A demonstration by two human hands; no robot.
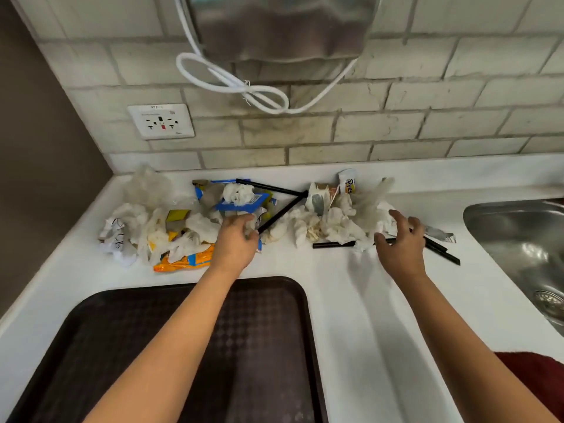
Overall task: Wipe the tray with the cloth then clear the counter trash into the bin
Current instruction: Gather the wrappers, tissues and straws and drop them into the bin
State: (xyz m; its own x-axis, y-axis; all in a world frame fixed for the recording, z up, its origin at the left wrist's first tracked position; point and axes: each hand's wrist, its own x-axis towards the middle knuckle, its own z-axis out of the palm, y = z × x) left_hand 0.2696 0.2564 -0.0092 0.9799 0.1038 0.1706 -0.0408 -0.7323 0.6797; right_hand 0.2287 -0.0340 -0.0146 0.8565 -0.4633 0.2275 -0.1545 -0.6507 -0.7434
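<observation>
A heap of trash (189, 221) lies along the back of the white counter (351, 300): crumpled tissues, wrappers, a blue packet (241, 204), an orange wrapper (186, 261) and black straws (282, 210). My left hand (236, 239) reaches into the middle of the heap, its fingers curled into the tissues beside a straw. My right hand (401, 242) hovers with spread fingers over the heap's right end, just above tissues (332, 227) and a black straw (441, 250). The dark brown tray (268, 346) lies bare at the front left. A dark red cloth (537, 377) shows at the lower right edge.
A steel sink (525, 242) is set into the counter at the right. On the tiled wall are a socket (161, 121), a steel dispenser (280, 25) and a looped white cable (238, 87). No bin is in view.
</observation>
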